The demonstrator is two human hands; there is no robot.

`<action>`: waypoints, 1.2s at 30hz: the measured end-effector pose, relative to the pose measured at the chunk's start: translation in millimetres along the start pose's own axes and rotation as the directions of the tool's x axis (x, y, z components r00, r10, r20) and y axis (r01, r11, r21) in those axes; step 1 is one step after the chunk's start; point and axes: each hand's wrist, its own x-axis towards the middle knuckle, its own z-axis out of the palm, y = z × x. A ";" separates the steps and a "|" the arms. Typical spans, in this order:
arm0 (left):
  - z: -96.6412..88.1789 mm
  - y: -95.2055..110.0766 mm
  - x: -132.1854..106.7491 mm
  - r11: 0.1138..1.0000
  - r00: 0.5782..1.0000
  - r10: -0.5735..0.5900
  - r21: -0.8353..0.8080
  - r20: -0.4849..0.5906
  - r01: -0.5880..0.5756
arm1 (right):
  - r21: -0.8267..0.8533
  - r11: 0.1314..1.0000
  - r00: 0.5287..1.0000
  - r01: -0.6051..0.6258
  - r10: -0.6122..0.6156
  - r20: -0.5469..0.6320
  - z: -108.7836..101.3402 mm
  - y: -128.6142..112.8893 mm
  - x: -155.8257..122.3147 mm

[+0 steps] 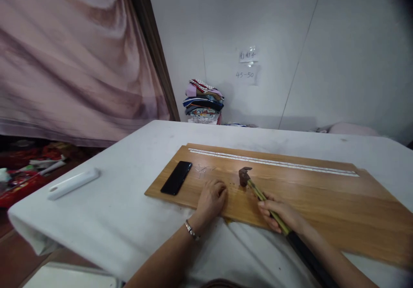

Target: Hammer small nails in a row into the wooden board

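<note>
My right hand (274, 210) grips a claw hammer (254, 188) by its yellow-green and black handle. The brown head of the hammer is down at the wooden board (309, 197), its claw upward. Just left of it, my left hand (212, 197) rests on the board near the front edge, with curled fingers. What those fingers hold, if anything, is hidden. Small dark specks, perhaps nail heads, show on the wood between the left hand and the hammer head. Several loose thin nails (201, 170) lie on the board beyond the left hand.
A black phone (176, 178) lies on the board's left end. Two pale strips (271, 161) run along its far side. A white bar-shaped object (74, 184) lies on the white-covered table (129, 167). Folded cloths (204, 103) are stacked by the wall; a pink curtain (74, 56) hangs left.
</note>
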 end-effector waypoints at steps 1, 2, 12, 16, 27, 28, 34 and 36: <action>-0.2 0.4 -0.2 1.000 1.000 -0.004 -0.003 0.000 0.004 | 0.003 1.000 1.000 -0.002 0.002 0.001 -0.2 0.7 0.6; -0.2 0.8 -0.4 1.000 1.000 -0.009 -0.006 -0.001 0.009 | 0.006 1.000 1.000 -0.004 0.004 0.003 -0.3 1.2 1.0; 1.3 0.5 -1.6 1.000 1.000 -0.011 -0.005 -0.003 0.011 | -0.042 0.999 0.999 0.026 -0.025 0.026 -3.4 4.3 0.2; 0.2 1.3 -1.7 1.000 1.000 -0.011 -0.001 -0.001 0.011 | -0.062 0.998 1.000 0.011 -0.010 0.021 -5.8 9.1 2.7; 2.3 -1.2 -0.4 1.000 1.000 0.021 0.000 -0.015 -0.021 | -0.019 0.999 0.999 0.042 -0.042 0.022 -3.3 2.6 -0.7; 2.7 -2.1 -0.2 1.000 1.000 0.027 0.004 -0.012 -0.027 | -0.012 0.999 0.999 0.042 -0.042 0.029 -2.8 1.6 -0.9; 2.0 -3.9 1.2 1.000 1.000 0.030 -0.003 -0.001 -0.030 | 0.006 0.999 0.999 0.035 -0.035 0.029 1.9 -4.9 -2.6; 1.7 -4.1 1.3 0.999 0.999 0.037 -0.005 -0.004 -0.037 | 0.004 0.999 0.999 0.043 -0.043 0.030 2.8 -5.6 -2.7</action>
